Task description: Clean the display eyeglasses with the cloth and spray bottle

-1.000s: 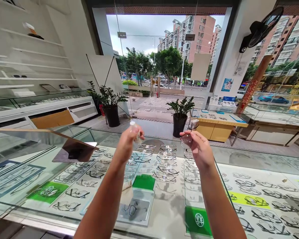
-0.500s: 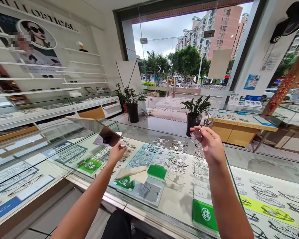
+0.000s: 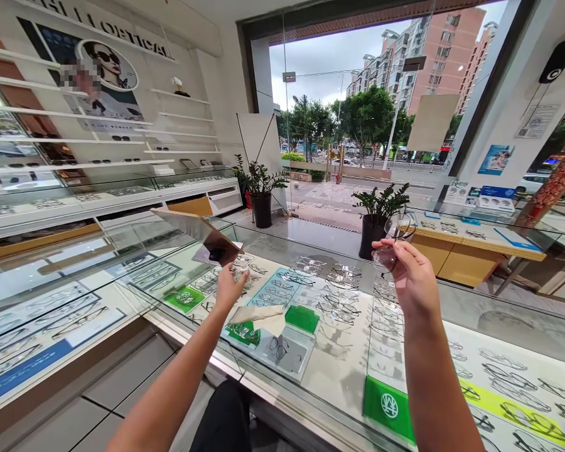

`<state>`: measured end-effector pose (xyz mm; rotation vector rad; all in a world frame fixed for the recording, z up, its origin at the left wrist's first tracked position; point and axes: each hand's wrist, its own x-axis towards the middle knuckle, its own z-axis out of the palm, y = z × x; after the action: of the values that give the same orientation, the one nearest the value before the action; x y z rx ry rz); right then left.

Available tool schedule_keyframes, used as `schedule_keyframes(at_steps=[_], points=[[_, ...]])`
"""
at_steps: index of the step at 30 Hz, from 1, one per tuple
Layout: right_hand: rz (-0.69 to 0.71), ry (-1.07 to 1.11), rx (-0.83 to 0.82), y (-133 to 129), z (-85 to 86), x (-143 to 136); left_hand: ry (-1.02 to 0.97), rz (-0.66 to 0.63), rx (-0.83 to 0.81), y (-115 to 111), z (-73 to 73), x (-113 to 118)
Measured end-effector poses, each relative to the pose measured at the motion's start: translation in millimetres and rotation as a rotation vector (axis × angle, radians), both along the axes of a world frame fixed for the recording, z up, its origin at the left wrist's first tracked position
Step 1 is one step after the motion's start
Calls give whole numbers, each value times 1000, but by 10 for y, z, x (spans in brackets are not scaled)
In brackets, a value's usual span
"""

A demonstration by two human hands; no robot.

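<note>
A pair of thin-framed eyeglasses (image 3: 385, 257) is raised above the glass counter, pinched at one lens rim between the thumb and fingers of my right hand (image 3: 415, 273). My left hand (image 3: 230, 287) is at the lower edge of a tilted tabletop mirror (image 3: 211, 242). Its fingers curl around a small white bottle-like object (image 3: 242, 263), too small to name surely. Between my arms, a beige cloth (image 3: 257, 314) lies over a green card on the counter. Beside it another pair of glasses (image 3: 279, 347) rests on a grey tray (image 3: 297, 359).
The glass display counter (image 3: 339, 389) holds rows of eyeglass frames (image 3: 339, 307) and green logo cards (image 3: 388, 405). Potted plants (image 3: 262, 210) stand beyond it, before the glass front. At the right is a wooden-fronted display table (image 3: 456, 254); wall shelves (image 3: 183, 119) are at the left.
My view has turned slightly left, so the scene sits further right. My right hand still holds the glasses up. My left hand stays by the mirror, with its thumb showing more.
</note>
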<state>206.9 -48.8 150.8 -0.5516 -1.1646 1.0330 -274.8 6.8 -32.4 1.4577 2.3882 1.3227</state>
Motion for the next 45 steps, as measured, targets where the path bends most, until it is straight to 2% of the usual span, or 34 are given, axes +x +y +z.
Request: schedule_keyframes(at_steps=[2, 3, 7, 9, 11, 15, 22, 26, 30, 32, 34, 38, 42, 45], points=[[-1, 7, 0, 3, -3, 0, 93, 2, 107, -168, 20, 93], [4, 10, -5, 1, -5, -5, 133, -72, 91, -255, 38, 143], [45, 2, -29, -25, -6, -45, 257, -603, -295, -536, 134, 335], [53, -9, -34, -40, -4, -59, 338, -722, -433, -609, 173, 411], [46, -24, -34, -49, -2, -62, 400, -745, -484, -643, 198, 465], [38, -36, -21, -58, 3, -54, 435, -748, -485, -660, 225, 529], [56, -11, -23, -55, 15, -49, 230, -652, -465, -662, 254, 601], [63, 2, -27, -40, 10, -38, 13, -598, -382, -580, 180, 598], [74, 2, -33, -31, 7, -32, -409, -566, -318, -503, 179, 685], [79, 6, -37, -29, 8, -34, -604, -591, -315, -494, 259, 795], [78, 11, -34, -27, 10, -38, -711, -649, -315, -488, 388, 944], [76, 7, -24, -16, 10, -44, -754, -760, -324, -378, 734, 1309], [64, 3, -26, 14, 2, -42, -773, -809, -318, -124, 1158, 1704], [29, -13, -32, 50, -2, -38, -772, -891, -303, 77, 1474, 2000]])
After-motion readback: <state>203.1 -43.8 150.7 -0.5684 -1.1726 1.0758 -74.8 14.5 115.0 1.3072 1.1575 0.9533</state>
